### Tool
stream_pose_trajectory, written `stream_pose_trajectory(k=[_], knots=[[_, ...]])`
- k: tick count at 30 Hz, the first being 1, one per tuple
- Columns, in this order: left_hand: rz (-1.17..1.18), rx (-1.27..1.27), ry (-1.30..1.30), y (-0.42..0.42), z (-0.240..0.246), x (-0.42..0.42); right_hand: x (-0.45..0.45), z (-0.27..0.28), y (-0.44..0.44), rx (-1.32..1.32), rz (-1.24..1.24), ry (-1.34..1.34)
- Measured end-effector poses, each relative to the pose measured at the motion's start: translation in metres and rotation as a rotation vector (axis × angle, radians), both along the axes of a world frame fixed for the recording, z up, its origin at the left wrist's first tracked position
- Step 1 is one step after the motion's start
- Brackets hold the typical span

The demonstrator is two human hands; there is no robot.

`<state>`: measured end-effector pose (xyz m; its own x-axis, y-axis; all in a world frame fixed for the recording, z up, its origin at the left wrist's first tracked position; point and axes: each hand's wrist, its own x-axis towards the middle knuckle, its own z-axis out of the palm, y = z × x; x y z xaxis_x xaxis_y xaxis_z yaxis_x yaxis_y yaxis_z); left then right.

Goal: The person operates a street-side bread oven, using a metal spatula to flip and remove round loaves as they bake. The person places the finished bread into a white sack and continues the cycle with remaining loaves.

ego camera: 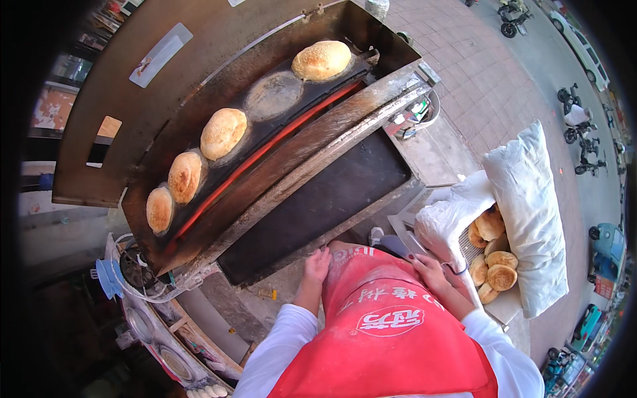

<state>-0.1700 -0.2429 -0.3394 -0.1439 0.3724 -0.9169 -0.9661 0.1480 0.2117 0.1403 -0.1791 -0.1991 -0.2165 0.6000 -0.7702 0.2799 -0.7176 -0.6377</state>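
My left hand point(317, 266) is beside the left edge of a red apron point(378, 293), its palm partly turned up and nothing seen in it. At the apron's right side is my right hand point(429, 271), fingers against the cloth; whether they pinch it is not clear. Before me is an oven with its large metal lid point(169, 99) raised. Inside, several round flatbreads, among them a golden one point(322, 60) and a browned one point(185, 177), rest on a dark hot plate point(275, 95). A red-glowing heating element point(268, 154) runs along the plate's front.
A dark drawer-like tray point(328, 199) juts out below the oven. To the right, baked flatbreads point(501, 277) lie in a cloth-lined container under a white padded cover point(527, 219). A bucket point(423, 114) hangs by the oven's right end. A worktop with pans point(174, 363) stands left.
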Motion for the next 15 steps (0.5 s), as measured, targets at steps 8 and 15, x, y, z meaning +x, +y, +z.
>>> stream_pose_trajectory(k=[8,15], knots=[[0.041,0.024,-0.065,-0.003,-0.003,-0.002,-0.027,-0.095,0.024,0.085,-0.074,-0.076],[0.019,0.106,-0.016,0.010,0.008,0.001,-0.045,-0.069,0.051,0.114,-0.052,-0.112]])
